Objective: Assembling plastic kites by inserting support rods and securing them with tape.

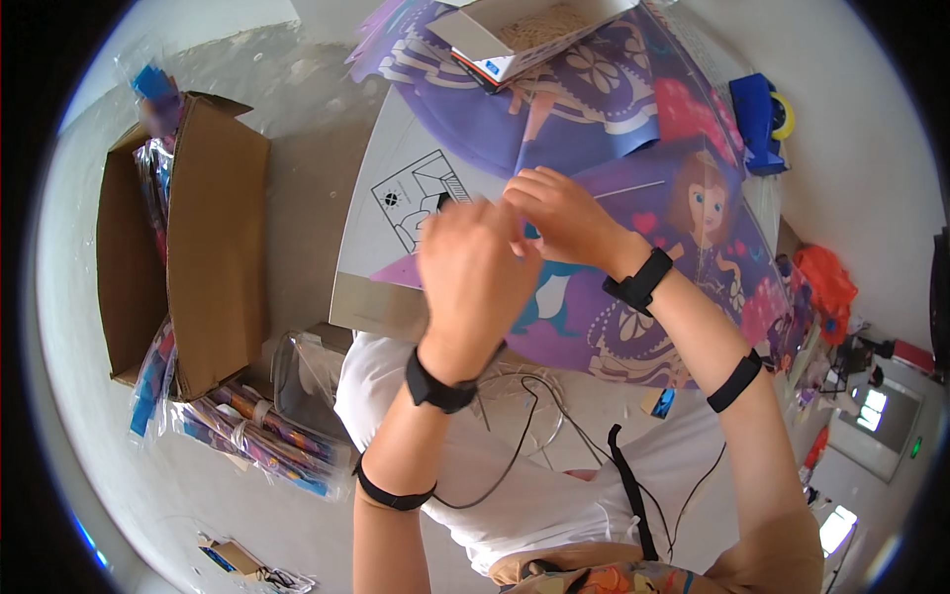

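Observation:
My left hand [470, 272] and my right hand [572, 220] meet over the middle of the table, fingers curled in and almost touching. Both look closed in a pinch. Whatever sits between the fingertips is hidden, and the left fingers are slightly blurred. Beneath them spreads a thin purple sheet [618, 342] printed with a cartoon girl, hearts and scrollwork. A thin pale rod or line [633, 188] shows on it beyond my right hand. Farther back lies another purple-blue printed piece [465, 109].
An open white box [515, 64] of small tan pieces stands at the table's far side. A blue tape dispenser [760, 124] sits at the right edge. On the floor at left are a tall cardboard box [218, 257] and plastic-wrapped bundles [262, 436]. A black cable [520, 436] crosses my lap.

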### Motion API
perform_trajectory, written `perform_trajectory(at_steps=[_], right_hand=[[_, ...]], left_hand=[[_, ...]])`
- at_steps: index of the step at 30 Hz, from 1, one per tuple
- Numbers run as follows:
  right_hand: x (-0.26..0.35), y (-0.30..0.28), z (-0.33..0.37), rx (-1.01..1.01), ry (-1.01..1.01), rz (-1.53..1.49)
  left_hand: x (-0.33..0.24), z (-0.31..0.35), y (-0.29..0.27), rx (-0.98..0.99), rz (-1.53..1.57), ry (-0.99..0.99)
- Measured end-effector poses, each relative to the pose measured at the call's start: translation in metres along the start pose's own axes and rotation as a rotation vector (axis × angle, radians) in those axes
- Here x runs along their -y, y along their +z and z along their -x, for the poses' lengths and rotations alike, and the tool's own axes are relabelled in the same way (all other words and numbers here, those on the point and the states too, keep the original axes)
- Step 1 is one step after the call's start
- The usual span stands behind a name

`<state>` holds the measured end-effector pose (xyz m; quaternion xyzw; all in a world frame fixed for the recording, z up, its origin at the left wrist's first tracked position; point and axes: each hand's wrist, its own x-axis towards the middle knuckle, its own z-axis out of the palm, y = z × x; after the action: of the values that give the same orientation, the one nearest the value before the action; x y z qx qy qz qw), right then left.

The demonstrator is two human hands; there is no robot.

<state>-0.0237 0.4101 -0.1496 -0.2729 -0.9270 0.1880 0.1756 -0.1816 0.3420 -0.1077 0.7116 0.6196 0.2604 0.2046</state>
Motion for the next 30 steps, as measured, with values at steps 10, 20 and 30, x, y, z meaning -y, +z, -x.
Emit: perform_trajectory(at_steps=[10,20,30], right_hand=[[0.019,-0.009,0.027,-0.157,0.023,0.005],[0.009,-0.021,0.040,-0.216,0.001,0.109],[0.015,-0.029,0.044,-0.211,0.222,-0.031]], left_hand=[[0.013,0.005,0.019,0.065,0.184,-0.106],[0.015,0.000,0.012,0.307,0.465,-0.312],[0.023,-0.002,0.013,0.285,0.376,-0.318]])
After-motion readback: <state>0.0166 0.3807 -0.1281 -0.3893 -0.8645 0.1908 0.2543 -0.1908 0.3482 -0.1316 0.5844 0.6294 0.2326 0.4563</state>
